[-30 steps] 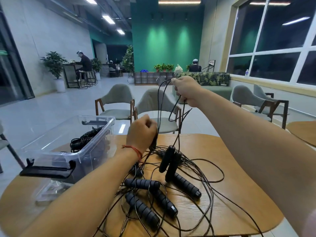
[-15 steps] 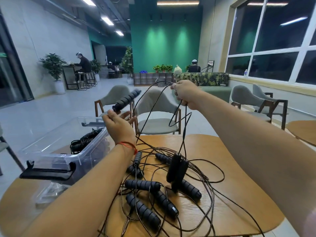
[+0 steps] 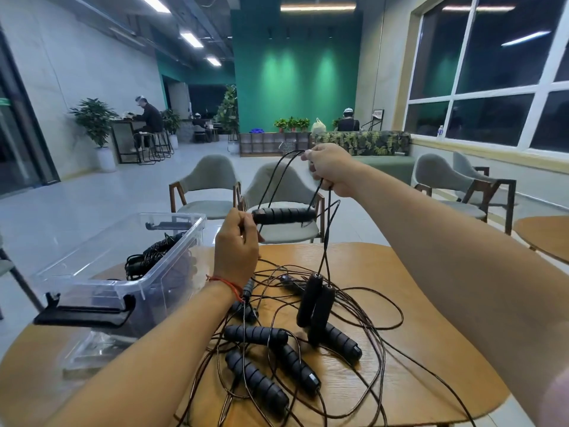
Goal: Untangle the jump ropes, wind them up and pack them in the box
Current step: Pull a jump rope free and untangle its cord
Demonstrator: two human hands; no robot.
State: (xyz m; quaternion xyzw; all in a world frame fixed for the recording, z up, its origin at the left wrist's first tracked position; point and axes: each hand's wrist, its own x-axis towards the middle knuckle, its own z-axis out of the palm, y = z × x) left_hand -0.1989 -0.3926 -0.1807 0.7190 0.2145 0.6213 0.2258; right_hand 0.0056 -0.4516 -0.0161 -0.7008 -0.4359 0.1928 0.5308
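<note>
Our left hand (image 3: 237, 241) grips one handle (image 3: 283, 215), now level rather than tilted up, our right hand (image 3: 331, 169) pinches raised cords (image 3: 281, 171), remaining jump ropes (image 3: 255, 334) tangled on the wooden table (image 3: 431, 318) beside the clear box (image 3: 160, 291), chairs (image 3: 209, 177) beyond.

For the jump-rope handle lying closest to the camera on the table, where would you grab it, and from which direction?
Wrap around the ribbed middle of the nearest handle, coming from above with the fingers across its length. It lies flat and diagonal on the table. Cords seem to cross its far end, so the middle and near end look freest.
</note>
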